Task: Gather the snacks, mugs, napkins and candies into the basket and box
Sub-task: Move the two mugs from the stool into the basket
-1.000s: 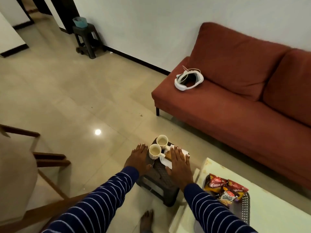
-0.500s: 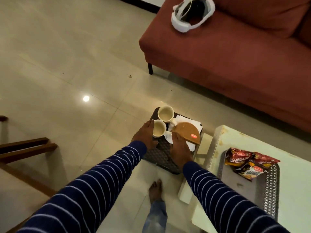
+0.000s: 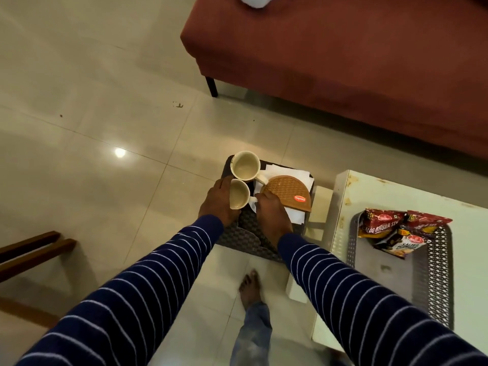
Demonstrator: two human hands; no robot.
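Observation:
A dark woven stool (image 3: pixel 247 240) stands on the floor and carries two cream mugs, white napkins (image 3: pixel 286 171) and a brown half-round holder (image 3: pixel 289 192). The far mug (image 3: pixel 244 165) is at the stool's back left corner, the near mug (image 3: pixel 239 194) just in front of it. My left hand (image 3: pixel 217 200) lies over the stool's left edge against the near mug. My right hand (image 3: pixel 272 215) rests on the stool top, fingers bent at the near mug's handle and the napkins. Red snack packets (image 3: pixel 396 228) lie in a grey perforated basket (image 3: pixel 438 273) on the white table (image 3: pixel 369 191).
A red sofa (image 3: pixel 343 75) fills the upper right, with a white object (image 3: pixel 253 1) on its seat at the top edge. Wooden chair rails (image 3: pixel 31 249) stick in from the left. My bare foot (image 3: pixel 250 289) stands on the tiled floor between stool and table.
The view has tilted down and come closer to the stool. My left hand has slid up against the near mug, and my right hand's fingers have curled by the mug handle.

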